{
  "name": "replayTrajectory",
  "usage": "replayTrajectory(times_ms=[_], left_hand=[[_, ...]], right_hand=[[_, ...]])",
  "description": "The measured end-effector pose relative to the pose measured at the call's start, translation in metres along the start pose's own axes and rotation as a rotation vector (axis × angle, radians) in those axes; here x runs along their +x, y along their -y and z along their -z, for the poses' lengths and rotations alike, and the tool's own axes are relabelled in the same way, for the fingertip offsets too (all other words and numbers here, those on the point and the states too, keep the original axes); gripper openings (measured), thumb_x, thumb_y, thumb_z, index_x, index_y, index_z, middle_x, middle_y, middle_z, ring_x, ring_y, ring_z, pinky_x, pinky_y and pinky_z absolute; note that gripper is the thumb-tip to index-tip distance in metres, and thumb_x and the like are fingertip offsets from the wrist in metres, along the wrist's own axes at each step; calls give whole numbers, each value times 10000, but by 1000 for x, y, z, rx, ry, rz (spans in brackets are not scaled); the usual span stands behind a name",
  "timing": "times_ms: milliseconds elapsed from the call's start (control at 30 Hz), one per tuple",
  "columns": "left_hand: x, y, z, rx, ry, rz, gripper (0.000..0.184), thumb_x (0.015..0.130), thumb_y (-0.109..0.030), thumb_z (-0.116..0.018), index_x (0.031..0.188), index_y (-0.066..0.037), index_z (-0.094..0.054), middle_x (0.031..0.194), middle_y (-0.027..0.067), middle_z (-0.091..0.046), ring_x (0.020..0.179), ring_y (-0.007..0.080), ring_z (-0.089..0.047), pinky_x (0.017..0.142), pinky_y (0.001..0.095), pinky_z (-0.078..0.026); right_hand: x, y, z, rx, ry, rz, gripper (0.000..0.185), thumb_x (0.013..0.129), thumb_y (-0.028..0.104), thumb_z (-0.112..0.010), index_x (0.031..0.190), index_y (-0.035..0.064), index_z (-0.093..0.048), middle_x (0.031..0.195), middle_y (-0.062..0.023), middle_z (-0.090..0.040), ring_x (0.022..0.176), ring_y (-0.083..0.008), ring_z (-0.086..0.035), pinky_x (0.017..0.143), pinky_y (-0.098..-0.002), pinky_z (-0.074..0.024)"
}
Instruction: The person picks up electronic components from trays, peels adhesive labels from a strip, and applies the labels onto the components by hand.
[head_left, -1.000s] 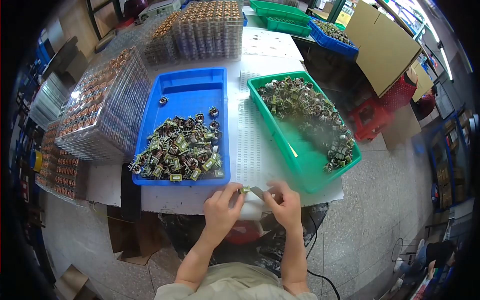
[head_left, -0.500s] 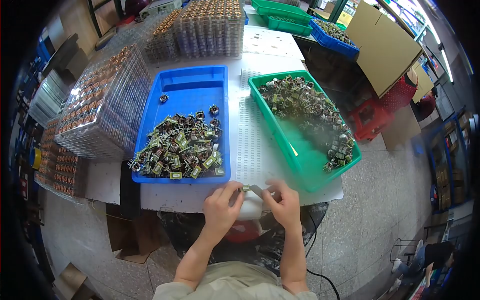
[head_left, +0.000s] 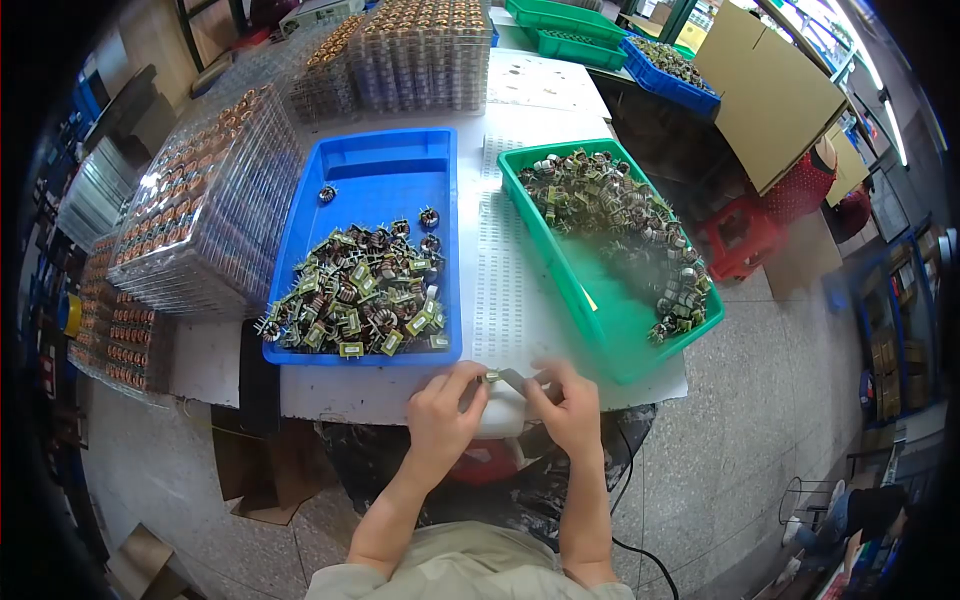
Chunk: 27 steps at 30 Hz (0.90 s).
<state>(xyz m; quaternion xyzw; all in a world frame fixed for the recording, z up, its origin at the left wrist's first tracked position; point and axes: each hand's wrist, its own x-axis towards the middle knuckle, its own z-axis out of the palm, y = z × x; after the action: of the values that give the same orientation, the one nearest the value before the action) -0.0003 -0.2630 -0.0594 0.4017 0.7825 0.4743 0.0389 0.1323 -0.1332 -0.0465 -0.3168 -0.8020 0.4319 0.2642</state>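
At the table's front edge, my left hand (head_left: 445, 410) pinches a small coil component (head_left: 491, 377) with a pale green top between thumb and fingers. Opposite it, my right hand (head_left: 570, 408) is closed on a thin grey flat strip (head_left: 513, 381), whose tip is close to the component; whether they touch I cannot tell. A rounded white object (head_left: 502, 412) lies below both hands. Beyond them runs a white sheet of small printed labels (head_left: 498, 300). To the left, a blue tray (head_left: 385, 185) holds a heap of coil components, many with labelled tops. A green tray (head_left: 560, 285) on the right contains more coils.
Stacked clear plastic trays of copper coils (head_left: 200, 200) line the left side, with another stack (head_left: 425, 65) at the back. A red stool (head_left: 740, 238) and a large cardboard sheet (head_left: 765, 95) are at right. A black cable (head_left: 650, 555) hangs beside my right arm.
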Motion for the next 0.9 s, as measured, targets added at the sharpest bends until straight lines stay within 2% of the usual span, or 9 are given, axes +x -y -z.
replayTrajectory(times_ms=[233,333,433,733,833,900], left_hand=[[0,0,-1,-14,-33,-52,180,812,-28,-763,981,-78,-725,960,83,-729,881,272,-708,765,371,-560],[2,-5,1,-19,-41,-70,171,805,-19,-762,961,-86,-741,963,79,-727,881,270,-708,763,368,-560],[2,-7,2,-19,-35,-63,169,801,-16,-761,950,-93,-749,968,77,-727,879,269,-707,762,367,-561],[2,-5,2,7,-43,-76,171,799,-20,-757,952,-96,-747,975,75,-728,873,265,-709,754,362,-568],[1,-3,2,1,-31,-71,187,798,-11,-751,965,-94,-748,978,80,-718,853,262,-709,732,357,-570],[0,-3,2,3,-8,-79,210,795,-3,-747,984,-94,-749,979,82,-705,838,260,-708,718,354,-572]], right_hand=[[0,1,0,-15,-5,12,244,873,120,-735,1091,36,-667,790,-87,-713,570,-174,-641,555,-316,-488],[1,-4,-3,0,-60,68,257,847,127,-763,1065,14,-687,733,-39,-693,510,-73,-513,480,-268,-399],[0,1,1,-23,-12,24,243,870,117,-737,1090,38,-668,788,-88,-712,570,-174,-638,554,-314,-486],[-1,-2,1,-51,-33,30,230,882,104,-717,1096,33,-670,800,-88,-705,588,-163,-599,574,-312,-481],[0,-6,-3,30,-117,69,218,872,109,-737,1060,11,-688,693,-28,-612,539,-73,-437,501,-265,-366],[-1,-4,-4,44,-131,70,204,876,96,-728,1055,9,-687,701,-23,-615,544,-66,-438,500,-265,-363]])
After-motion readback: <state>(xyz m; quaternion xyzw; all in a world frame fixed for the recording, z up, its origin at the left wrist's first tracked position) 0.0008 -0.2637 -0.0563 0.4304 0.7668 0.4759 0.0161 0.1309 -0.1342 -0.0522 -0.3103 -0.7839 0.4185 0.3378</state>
